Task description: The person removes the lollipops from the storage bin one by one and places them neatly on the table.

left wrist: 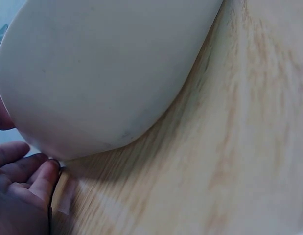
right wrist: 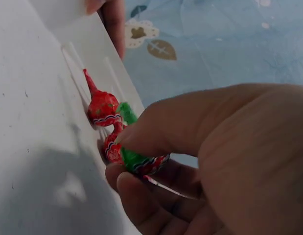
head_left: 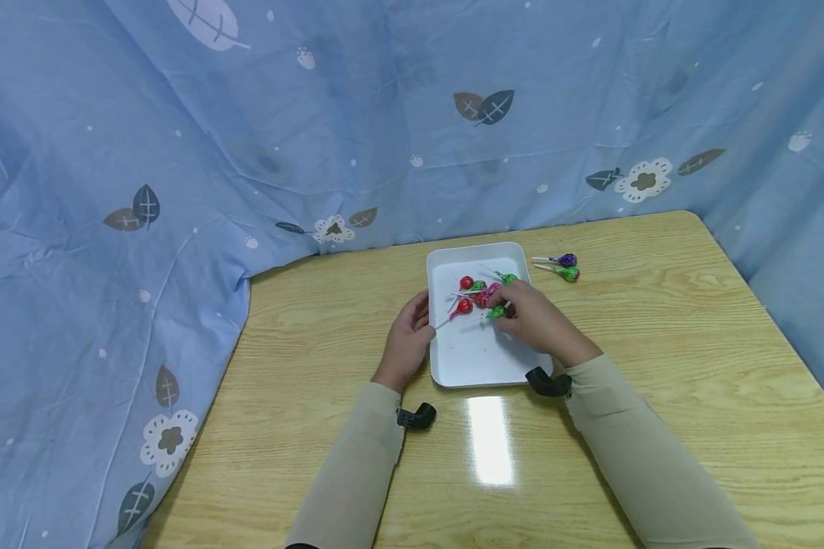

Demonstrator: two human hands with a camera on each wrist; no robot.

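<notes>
A shallow white tray [head_left: 481,364] lies on the table with several wrapped lollipops inside. My left hand [head_left: 407,335] holds the tray's left side, thumb at the rim and fingers along the outer wall. In the left wrist view, fingertips [left wrist: 46,171] touch the tray's outside [left wrist: 102,78]. Over the tray, my right hand [head_left: 539,320] pinches a green-wrapped lollipop [right wrist: 134,159] between thumb and fingers. Close beside it in the right wrist view is a red lollipop [right wrist: 103,106]. Other lollipops, red, green and pink, cluster near the tray's middle; my right hand partly hides them.
To the right of the tray, a purple lollipop [head_left: 567,260] and a green and red lollipop [head_left: 568,273] lie on the wooden table [head_left: 316,343]. A blue patterned curtain [head_left: 357,137] hangs behind the table and along its left side.
</notes>
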